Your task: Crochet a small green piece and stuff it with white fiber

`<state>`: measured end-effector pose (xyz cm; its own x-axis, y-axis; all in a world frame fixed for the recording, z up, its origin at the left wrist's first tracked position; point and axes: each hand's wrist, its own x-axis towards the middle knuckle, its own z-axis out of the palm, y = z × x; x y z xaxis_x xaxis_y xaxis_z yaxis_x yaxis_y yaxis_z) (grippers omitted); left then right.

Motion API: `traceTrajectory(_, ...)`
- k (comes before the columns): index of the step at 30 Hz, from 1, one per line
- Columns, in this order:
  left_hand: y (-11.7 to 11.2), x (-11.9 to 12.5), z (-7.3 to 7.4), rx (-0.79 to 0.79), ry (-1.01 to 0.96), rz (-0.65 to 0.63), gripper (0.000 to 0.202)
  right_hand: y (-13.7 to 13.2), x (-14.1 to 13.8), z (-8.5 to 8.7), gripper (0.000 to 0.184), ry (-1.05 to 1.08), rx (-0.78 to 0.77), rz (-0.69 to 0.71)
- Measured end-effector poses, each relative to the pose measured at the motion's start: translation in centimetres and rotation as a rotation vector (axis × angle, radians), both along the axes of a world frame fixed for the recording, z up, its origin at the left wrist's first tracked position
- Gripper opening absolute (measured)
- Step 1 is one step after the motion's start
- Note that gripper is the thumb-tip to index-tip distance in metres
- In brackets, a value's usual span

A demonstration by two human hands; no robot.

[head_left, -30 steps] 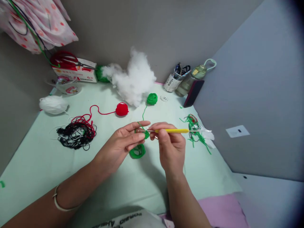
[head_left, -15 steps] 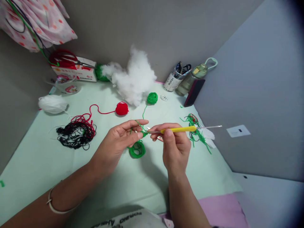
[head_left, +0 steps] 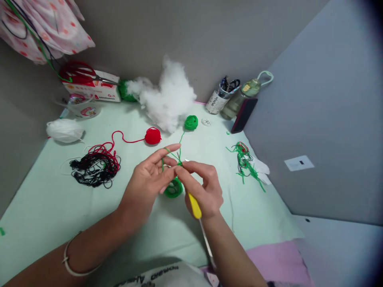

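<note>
Now the right hand (head_left: 205, 189) grips the yellow hook (head_left: 194, 205), its tail swung from three o'clock to five, seemingly mid-stitch, the left hand (head_left: 146, 175) pinching green crochet (head_left: 179, 164).

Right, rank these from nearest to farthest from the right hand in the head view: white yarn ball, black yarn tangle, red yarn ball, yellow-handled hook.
From the right hand:
1. Yellow-handled hook: held in it.
2. Red yarn ball: ahead and left.
3. Black yarn tangle: farther left.
4. White yarn ball: far left, beyond the tangle.
</note>
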<state>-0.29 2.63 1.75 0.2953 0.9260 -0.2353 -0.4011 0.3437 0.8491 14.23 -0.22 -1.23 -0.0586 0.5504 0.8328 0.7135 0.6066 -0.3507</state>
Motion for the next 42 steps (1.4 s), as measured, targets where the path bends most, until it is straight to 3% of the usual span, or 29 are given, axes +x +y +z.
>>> traceTrajectory(3, 0.7, -0.2, -0.1, -0.194, -0.175, -0.136, 0.035, 0.1, 0.2, 0.6, 0.031, 0.174, -0.101, 0.047)
traceTrajectory(6, 1.2, -0.5, -0.1, -0.184, -0.216, -0.150, 0.034, 0.4, 0.4, 1.3, 0.022, 0.586, -0.255, 0.176)
traceTrajectory(9, 1.3, -0.7, -0.1, -0.151, -0.193, -0.137, 0.034, 0.7, 0.5, 1.5, 0.017, 0.791, -0.353, 0.271)
traceTrajectory(14, 1.5, -0.9, -0.1, -0.096, -0.147, -0.069, 0.031, 0.7, 0.6, 1.2, 0.016, 0.877, -0.408, 0.274)
traceTrajectory(18, 1.0, -0.4, -0.2, -0.060, -0.115, -0.150, 0.030, 0.7, 0.5, 1.4, 0.015, 0.874, -0.470, 0.308)
traceTrajectory(24, 0.6, 0.1, -0.1, -0.037, -0.080, -0.095, 0.032, 0.3, -0.1, 1.0, 0.022, 0.520, -0.314, 0.144)
traceTrajectory(28, 0.8, 0.0, -0.3, -0.158, -0.179, -0.122, 0.033, 0.0, 0.2, 0.5, 0.036, 0.194, -0.190, 0.077)
traceTrajectory(31, 1.2, -0.1, -0.6, -0.233, -0.260, -0.169, 0.025, 0.3, 0.7, 0.9, 0.024, 0.434, -0.250, 0.107)
traceTrajectory(34, 1.2, -0.2, -0.6, -0.185, -0.257, -0.115, 0.027, 0.7, 0.9, 1.5, 0.019, 0.757, -0.399, 0.197)
traceTrajectory(39, 0.8, 0.0, -0.3, -0.073, -0.111, -0.140, 0.033, 0.8, 0.6, 1.6, 0.012, 0.762, -0.467, 0.248)
traceTrajectory(42, 0.9, -0.1, -0.2, -0.046, -0.066, -0.137, 0.030, 0.9, 0.7, 1.4, 0.014, 0.887, -0.515, 0.293)
